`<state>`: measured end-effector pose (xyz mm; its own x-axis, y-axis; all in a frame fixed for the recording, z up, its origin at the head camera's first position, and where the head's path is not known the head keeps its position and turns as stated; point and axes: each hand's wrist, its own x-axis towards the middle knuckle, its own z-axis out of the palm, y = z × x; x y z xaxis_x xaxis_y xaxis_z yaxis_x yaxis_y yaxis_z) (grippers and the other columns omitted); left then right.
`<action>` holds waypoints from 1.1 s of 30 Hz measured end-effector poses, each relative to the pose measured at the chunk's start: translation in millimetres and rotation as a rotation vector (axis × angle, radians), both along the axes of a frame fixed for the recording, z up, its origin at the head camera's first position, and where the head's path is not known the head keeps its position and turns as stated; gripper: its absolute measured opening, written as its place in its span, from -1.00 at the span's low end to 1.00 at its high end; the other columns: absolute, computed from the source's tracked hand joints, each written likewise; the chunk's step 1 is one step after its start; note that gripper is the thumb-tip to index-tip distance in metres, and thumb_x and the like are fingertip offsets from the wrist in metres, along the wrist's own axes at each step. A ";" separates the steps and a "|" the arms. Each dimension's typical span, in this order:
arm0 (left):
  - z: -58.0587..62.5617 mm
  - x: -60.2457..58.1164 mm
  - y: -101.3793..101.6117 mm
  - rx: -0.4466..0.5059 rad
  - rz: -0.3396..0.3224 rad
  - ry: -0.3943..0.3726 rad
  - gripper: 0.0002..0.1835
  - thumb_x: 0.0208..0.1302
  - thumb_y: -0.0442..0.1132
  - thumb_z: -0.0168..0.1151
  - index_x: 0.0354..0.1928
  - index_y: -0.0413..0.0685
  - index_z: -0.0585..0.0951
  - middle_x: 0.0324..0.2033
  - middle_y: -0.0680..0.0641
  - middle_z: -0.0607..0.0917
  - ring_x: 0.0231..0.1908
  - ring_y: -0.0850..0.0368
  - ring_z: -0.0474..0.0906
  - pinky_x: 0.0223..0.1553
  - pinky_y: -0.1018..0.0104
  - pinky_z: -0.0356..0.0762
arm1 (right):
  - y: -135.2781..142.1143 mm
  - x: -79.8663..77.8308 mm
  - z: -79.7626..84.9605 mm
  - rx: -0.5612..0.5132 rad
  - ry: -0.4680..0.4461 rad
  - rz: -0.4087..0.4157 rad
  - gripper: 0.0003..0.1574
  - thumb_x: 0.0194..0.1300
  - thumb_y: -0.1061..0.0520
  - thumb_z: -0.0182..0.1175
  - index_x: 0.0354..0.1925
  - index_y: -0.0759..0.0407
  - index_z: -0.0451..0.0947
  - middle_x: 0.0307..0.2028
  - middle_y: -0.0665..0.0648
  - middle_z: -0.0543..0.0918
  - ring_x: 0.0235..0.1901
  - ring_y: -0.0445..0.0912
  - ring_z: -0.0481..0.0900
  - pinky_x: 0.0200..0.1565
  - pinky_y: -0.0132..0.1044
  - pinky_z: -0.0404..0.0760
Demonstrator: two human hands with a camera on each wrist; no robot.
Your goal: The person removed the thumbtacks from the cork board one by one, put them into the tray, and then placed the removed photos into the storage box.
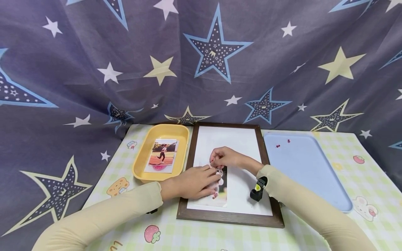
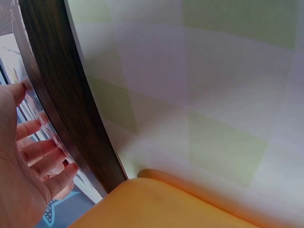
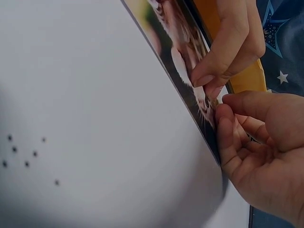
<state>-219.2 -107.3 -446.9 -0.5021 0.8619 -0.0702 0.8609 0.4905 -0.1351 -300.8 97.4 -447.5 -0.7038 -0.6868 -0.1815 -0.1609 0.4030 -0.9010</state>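
Observation:
A photo of a whiskered animal (image 1: 223, 197) lies on the white board (image 1: 245, 200) inside a dark brown wooden frame (image 1: 232, 218). My left hand (image 1: 196, 181) rests across the photo, its fingers spread and pressing it down. At the photo's top edge, my right hand (image 1: 227, 157) pinches a tiny item between thumb and index finger; it looks like a red push pin, mostly hidden by the fingertips. In the right wrist view the right hand (image 3: 266, 142) meets the left fingertips (image 3: 204, 80) over the photo (image 3: 183, 61).
Left of the frame stands a yellow tray (image 1: 142, 157) with a stack of photos, a runner photo (image 1: 162, 155) on top. To the right lies a light blue tray (image 1: 307, 170) holding two red push pins (image 1: 277, 146). A starry curtain (image 1: 213, 94) hangs behind the table.

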 end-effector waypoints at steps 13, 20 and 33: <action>-1.2 -0.4 0.4 0.010 0.000 -0.002 -0.35 0.58 0.25 -0.18 0.50 0.05 0.33 0.35 -0.01 0.47 0.36 0.10 0.39 0.38 0.19 0.45 | 0.6 1.9 3.1 -0.007 -0.006 0.009 -0.85 0.37 0.34 0.20 -0.15 0.46 0.51 -0.53 0.02 0.58 -0.50 -0.19 0.52 -0.37 -0.42 0.56; -0.9 0.2 0.4 0.021 0.012 -0.016 -0.35 0.57 0.25 -0.17 0.50 0.06 0.34 0.37 -0.02 0.46 0.38 0.09 0.38 0.38 0.18 0.45 | 0.3 1.7 3.6 -0.002 -0.012 0.006 -0.84 0.37 0.35 0.19 -0.14 0.48 0.50 -0.54 0.02 0.57 -0.49 -0.18 0.51 -0.37 -0.42 0.54; -1.7 -0.5 -0.2 0.029 0.011 -0.024 -0.35 0.58 0.24 -0.16 0.50 0.06 0.35 0.37 -0.02 0.46 0.39 0.08 0.37 0.39 0.17 0.44 | 0.1 3.1 4.6 -0.010 -0.009 0.006 -0.82 0.38 0.36 0.19 -0.13 0.52 0.49 -0.54 0.03 0.56 -0.50 -0.18 0.50 -0.38 -0.42 0.53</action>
